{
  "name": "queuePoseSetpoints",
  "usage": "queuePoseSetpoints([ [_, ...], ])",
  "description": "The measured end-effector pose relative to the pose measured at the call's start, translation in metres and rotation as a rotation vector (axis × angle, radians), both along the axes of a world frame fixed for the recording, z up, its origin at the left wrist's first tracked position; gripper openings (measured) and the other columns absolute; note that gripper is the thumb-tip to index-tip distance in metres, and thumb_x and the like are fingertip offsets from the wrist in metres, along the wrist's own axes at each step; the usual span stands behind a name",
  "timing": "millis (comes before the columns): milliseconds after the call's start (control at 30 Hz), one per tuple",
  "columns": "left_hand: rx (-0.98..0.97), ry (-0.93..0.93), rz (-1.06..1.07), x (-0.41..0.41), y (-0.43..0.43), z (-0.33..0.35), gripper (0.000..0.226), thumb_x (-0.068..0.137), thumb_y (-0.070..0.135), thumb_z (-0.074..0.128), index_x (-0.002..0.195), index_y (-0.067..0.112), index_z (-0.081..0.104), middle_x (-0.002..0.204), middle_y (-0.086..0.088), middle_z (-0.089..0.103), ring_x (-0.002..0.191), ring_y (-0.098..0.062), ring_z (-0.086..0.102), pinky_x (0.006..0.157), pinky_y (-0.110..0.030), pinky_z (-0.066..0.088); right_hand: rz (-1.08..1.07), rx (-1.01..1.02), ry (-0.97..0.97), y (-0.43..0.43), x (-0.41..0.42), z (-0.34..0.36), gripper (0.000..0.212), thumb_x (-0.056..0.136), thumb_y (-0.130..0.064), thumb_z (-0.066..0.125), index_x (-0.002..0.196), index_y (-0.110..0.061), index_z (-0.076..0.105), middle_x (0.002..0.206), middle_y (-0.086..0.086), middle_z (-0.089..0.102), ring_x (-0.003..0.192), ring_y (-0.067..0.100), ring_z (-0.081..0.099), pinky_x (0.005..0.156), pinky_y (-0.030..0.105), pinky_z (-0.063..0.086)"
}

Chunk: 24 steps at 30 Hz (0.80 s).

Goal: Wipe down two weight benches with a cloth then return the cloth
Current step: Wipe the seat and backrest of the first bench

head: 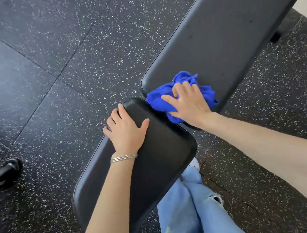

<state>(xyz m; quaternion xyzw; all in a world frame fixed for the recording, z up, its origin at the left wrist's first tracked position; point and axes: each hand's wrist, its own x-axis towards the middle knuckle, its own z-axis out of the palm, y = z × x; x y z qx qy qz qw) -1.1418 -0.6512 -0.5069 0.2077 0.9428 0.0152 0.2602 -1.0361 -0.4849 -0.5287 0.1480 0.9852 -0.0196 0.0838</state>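
Two pads on view: head cam looks straight down at one weight bench, split into a short seat pad (155, 156) and a long back pad (224, 24), both black vinyl, running bottom-left to top-right.
Cloth: bright blue cloth (177, 94), all scrunched up and wrinkly, sitting on the near end of the long back pad, right by the gap between the two pads.
Right hand: right hand (186, 103) lies palm-down on top of the cloth, fingers spread and a bit curled into the fabric, pressing more than gripping.
Left hand: left hand (125, 130) lies flat and open on the far corner of the seat pad, fingers wrapped over the edge, holding nothing else.
Wrist: thin silver bangles (124, 158) on the left one.
Floor: black speckled rubber floor (59, 60).
Legs: light blue ripped jeans (193, 210) beside the seat pad.
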Motion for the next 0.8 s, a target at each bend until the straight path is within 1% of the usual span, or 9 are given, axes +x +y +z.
queuePoseSetpoints([
  [67, 0.012, 0.004, -0.022, -0.002, 0.0, -0.002, 0.092, 0.081, 0.06, 0.055, 0.147, 0.009, 0.016, 0.149, -0.013, 0.029, 0.133, -0.034, 0.032, 0.105, -0.052, 0.027, 0.185, 0.156, -0.019, 0.002, -0.031, 0.002, 0.038, 0.057, -0.05, 0.075, 0.088, -0.03, 0.063, 0.084, 0.0, 0.059, 0.07, 0.023, 0.054, 0.057, 0.031, 0.042],
  [100, 0.015, 0.0, -0.029, -0.004, -0.001, -0.002, 0.092, 0.081, 0.06, 0.055, 0.147, 0.009, 0.016, 0.149, -0.013, 0.03, 0.133, -0.034, 0.033, 0.105, -0.052, 0.028, 0.247, 0.16, -0.032, 0.008, -0.046, 0.003, 0.037, 0.056, -0.052, 0.074, 0.085, -0.032, 0.063, 0.083, -0.002, 0.059, 0.07, 0.021, 0.055, 0.056, 0.029, 0.042],
  [200, -0.004, 0.002, -0.046, -0.008, -0.001, -0.005, 0.093, 0.08, 0.062, 0.054, 0.146, 0.009, 0.017, 0.147, -0.013, 0.031, 0.131, -0.034, 0.034, 0.104, -0.051, 0.031, 0.296, 0.072, -0.056, 0.026, -0.068, 0.003, 0.036, 0.056, -0.053, 0.073, 0.086, -0.034, 0.066, 0.081, 0.0, 0.057, 0.068, 0.023, 0.054, 0.056, 0.031, 0.041],
  [300, -0.022, 0.011, -0.064, -0.01, 0.005, -0.006, 0.096, 0.079, 0.064, 0.054, 0.146, 0.008, 0.016, 0.146, -0.013, 0.032, 0.129, -0.034, 0.036, 0.102, -0.049, 0.033, 0.264, -0.038, 0.03, 0.031, -0.071, -0.004, 0.032, 0.063, -0.047, 0.07, 0.092, -0.033, 0.068, 0.083, 0.003, 0.058, 0.07, 0.026, 0.053, 0.059, 0.035, 0.042],
  [367, -0.01, 0.001, -0.081, -0.014, 0.011, -0.009, 0.096, 0.079, 0.064, 0.054, 0.146, 0.008, 0.015, 0.146, -0.013, 0.032, 0.129, -0.034, 0.035, 0.102, -0.05, 0.033, 0.169, -0.037, 0.061, 0.028, -0.076, -0.006, 0.028, 0.071, -0.045, 0.063, 0.095, -0.032, 0.068, 0.089, 0.004, 0.058, 0.077, 0.027, 0.053, 0.064, 0.037, 0.041],
  [500, 0.008, -0.001, -0.141, -0.016, 0.017, -0.016, 0.093, 0.079, 0.063, 0.053, 0.146, 0.011, 0.017, 0.147, -0.011, 0.031, 0.129, -0.034, 0.036, 0.1, -0.049, 0.034, -0.398, -0.092, 0.002, 0.047, -0.127, -0.012, 0.028, 0.086, -0.045, 0.054, 0.104, -0.027, 0.064, 0.122, 0.008, 0.046, 0.112, 0.033, 0.04, 0.085, 0.046, 0.034],
  [567, 0.018, 0.006, -0.168, -0.02, 0.018, -0.019, 0.092, 0.079, 0.063, 0.054, 0.146, 0.011, 0.019, 0.146, -0.01, 0.033, 0.128, -0.034, 0.037, 0.098, -0.049, 0.036, -0.443, -0.049, -0.05, 0.063, -0.144, -0.013, 0.029, 0.085, -0.045, 0.055, 0.105, -0.027, 0.065, 0.128, 0.008, 0.042, 0.119, 0.036, 0.035, 0.089, 0.049, 0.031],
  [700, 0.017, -0.006, -0.167, -0.021, 0.018, -0.019, 0.091, 0.078, 0.062, 0.056, 0.144, 0.01, 0.022, 0.144, -0.011, 0.035, 0.126, -0.034, 0.038, 0.098, -0.048, 0.036, -0.39, -0.052, 0.102, 0.038, -0.103, -0.015, 0.027, 0.083, -0.048, 0.053, 0.098, -0.028, 0.064, 0.112, 0.005, 0.052, 0.104, 0.033, 0.045, 0.074, 0.041, 0.031],
  [800, 0.01, -0.017, -0.149, -0.018, 0.021, -0.017, 0.09, 0.079, 0.059, 0.057, 0.145, 0.009, 0.02, 0.146, -0.011, 0.033, 0.128, -0.034, 0.037, 0.1, -0.048, 0.034, -0.285, -0.068, 0.239, -0.002, -0.036, -0.015, 0.025, 0.072, -0.039, 0.064, 0.096, -0.031, 0.067, 0.095, 0.002, 0.06, 0.089, 0.028, 0.05, 0.066, 0.038, 0.036],
])
